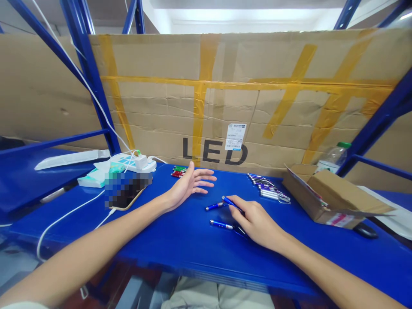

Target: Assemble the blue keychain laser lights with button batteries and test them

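My right hand pinches a slim blue penlight between thumb and fingers, just above the blue tabletop. A second blue penlight lies by its tip, and a third blue penlight with a white label is nearer to me, its rear end by my wrist. My left hand is held over the table, fingers spread and nothing in it. Behind it lie several green penlights and red penlights, partly hidden. A row of purple, dark and silver penlights with cord loops lies farther back on the right.
An open cardboard box stands at the right, with a bottle behind it and a black mouse beside it. At left are a charging phone, tissue pack, power strip and white cables. A large carton closes the back.
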{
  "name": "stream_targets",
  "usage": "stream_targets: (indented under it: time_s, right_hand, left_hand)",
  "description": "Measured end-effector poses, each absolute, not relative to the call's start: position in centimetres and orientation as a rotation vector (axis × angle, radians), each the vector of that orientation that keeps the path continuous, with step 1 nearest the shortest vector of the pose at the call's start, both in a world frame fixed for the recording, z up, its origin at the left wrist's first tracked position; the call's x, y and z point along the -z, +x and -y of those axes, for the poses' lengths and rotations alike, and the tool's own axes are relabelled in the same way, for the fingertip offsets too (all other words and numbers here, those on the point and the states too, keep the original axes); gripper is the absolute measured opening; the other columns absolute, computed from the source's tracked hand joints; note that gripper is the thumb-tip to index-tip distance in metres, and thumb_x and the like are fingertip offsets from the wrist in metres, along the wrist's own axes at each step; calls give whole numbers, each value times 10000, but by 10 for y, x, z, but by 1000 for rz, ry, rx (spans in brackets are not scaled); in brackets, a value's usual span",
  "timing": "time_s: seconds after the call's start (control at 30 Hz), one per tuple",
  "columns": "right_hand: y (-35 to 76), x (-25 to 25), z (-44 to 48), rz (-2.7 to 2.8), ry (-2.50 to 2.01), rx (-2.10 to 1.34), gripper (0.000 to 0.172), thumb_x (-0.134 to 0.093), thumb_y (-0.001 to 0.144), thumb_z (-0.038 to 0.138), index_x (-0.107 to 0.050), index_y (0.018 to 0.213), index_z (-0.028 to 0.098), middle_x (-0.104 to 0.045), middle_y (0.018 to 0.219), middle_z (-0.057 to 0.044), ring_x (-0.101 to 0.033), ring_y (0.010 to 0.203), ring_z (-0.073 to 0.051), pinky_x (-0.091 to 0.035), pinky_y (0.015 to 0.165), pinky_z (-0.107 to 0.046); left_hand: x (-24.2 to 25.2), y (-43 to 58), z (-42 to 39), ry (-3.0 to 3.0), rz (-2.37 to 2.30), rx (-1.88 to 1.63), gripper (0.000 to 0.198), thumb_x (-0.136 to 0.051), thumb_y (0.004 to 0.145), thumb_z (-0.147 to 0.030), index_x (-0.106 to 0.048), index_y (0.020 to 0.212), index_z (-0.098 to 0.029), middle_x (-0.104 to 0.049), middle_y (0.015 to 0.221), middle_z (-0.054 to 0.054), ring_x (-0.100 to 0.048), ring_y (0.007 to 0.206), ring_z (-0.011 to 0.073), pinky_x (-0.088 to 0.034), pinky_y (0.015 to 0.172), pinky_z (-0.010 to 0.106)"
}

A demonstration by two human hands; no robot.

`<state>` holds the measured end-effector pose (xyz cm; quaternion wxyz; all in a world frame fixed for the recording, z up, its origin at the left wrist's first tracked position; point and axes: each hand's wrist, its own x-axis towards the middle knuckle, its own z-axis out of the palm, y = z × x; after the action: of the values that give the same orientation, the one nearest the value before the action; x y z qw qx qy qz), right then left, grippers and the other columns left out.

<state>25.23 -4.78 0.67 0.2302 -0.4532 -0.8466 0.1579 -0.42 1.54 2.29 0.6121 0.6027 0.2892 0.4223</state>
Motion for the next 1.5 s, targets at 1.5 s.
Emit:
stream_targets:
  time_s: [1.5]
  right_hand:
    - [254,-10,49,2350,-1220,-430,328,-392,1124,381,-658,1220,213,-729,797,-23,-648,662,-205,-394,651,-302]
  left_hand:
    - [-15,1,-13,1402,-702,-888,865,-358,963,-903,-699,1331,-197,-709,1407,185,-655,1296,357,-520,981,431]
